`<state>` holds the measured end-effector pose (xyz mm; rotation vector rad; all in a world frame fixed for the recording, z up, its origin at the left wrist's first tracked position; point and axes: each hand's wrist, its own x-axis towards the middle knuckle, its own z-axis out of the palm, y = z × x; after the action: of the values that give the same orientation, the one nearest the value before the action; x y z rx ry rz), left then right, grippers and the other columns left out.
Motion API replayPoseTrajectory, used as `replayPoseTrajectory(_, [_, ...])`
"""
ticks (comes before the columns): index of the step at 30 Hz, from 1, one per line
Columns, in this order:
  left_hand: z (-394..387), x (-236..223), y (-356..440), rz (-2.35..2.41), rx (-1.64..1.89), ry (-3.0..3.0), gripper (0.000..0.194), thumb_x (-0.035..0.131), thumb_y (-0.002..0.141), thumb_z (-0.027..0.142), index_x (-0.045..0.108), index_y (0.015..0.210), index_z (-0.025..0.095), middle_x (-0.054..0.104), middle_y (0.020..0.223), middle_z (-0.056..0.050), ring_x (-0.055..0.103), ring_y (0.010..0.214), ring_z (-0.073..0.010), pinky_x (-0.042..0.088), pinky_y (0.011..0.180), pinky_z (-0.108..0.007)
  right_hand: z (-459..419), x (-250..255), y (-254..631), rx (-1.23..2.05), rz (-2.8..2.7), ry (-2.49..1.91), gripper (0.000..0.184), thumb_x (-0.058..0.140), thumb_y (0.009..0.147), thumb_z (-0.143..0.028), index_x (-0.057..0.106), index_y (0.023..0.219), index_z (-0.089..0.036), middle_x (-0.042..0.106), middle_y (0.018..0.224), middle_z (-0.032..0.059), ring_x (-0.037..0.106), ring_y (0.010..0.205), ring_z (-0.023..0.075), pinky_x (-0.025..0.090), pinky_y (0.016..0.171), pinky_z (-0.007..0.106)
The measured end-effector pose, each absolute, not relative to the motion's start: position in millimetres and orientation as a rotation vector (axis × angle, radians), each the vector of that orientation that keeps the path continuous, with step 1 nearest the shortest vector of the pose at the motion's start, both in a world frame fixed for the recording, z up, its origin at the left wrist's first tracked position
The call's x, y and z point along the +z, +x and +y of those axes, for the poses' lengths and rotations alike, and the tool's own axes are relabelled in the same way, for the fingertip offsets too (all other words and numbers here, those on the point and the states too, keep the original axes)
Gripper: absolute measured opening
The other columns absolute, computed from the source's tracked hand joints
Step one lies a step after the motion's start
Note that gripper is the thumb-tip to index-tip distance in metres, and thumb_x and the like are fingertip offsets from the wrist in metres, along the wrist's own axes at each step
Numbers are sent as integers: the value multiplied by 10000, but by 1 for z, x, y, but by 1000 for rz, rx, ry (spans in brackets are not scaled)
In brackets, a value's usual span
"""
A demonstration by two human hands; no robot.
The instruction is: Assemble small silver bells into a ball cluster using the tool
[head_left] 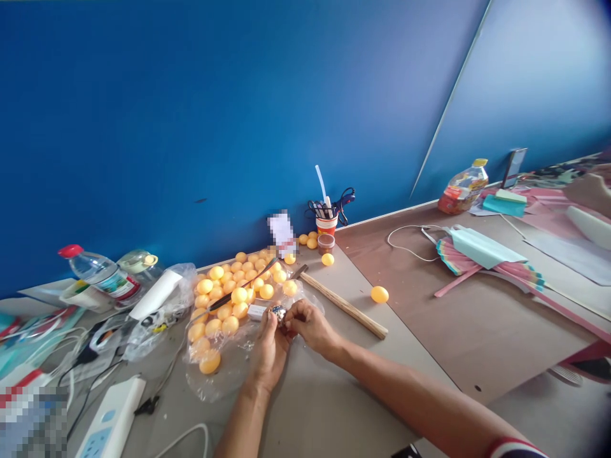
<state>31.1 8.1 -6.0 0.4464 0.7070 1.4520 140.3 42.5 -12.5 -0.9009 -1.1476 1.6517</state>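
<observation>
Near the middle of the table, my left hand (268, 350) is closed round a small shiny silver ball-like object (278, 313), thumb along its near side. My right hand (308, 323) meets it from the right, its fingers pinched at the object's edge; anything between those fingertips is hidden. Just beyond my hands lie many orange balls (224, 292) on a clear plastic bag (210, 385). A small white box (256, 312) sits close behind my left thumb. A thin black tool (238, 287) lies across the balls, and a hammer with a wooden handle (344, 304) rests to the right.
A single orange ball (380, 294) lies right of the hammer. Behind stand a cup of tools (327, 226) and a small lidded tub (326, 243). Bottles (102, 273), cables and a power strip (112, 416) crowd the left. Face masks (487, 247) and a juice bottle (463, 189) are at right.
</observation>
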Motion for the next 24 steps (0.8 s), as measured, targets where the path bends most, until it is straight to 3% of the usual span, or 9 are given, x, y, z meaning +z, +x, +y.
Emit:
replayPoseTrajectory(15, [9, -10, 33, 722, 1442, 479, 256, 665, 825, 309, 641, 1068, 230, 693, 949, -66, 640, 827, -203, 509, 686, -313, 45, -11, 141, 1769, -918, -992, 195, 692, 563, -221, 512, 630, -189, 572, 549, -57, 537, 540, 114, 414, 532, 244])
replayPoseTrajectory(24, [7, -12, 38, 801, 1435, 491, 397, 689, 800, 398, 588, 1130, 203, 683, 963, -65, 626, 815, -186, 491, 680, -290, 46, -6, 142, 1785, -946, -1092, 181, 645, 550, -217, 483, 625, -190, 521, 506, -72, 471, 477, 92, 359, 480, 227])
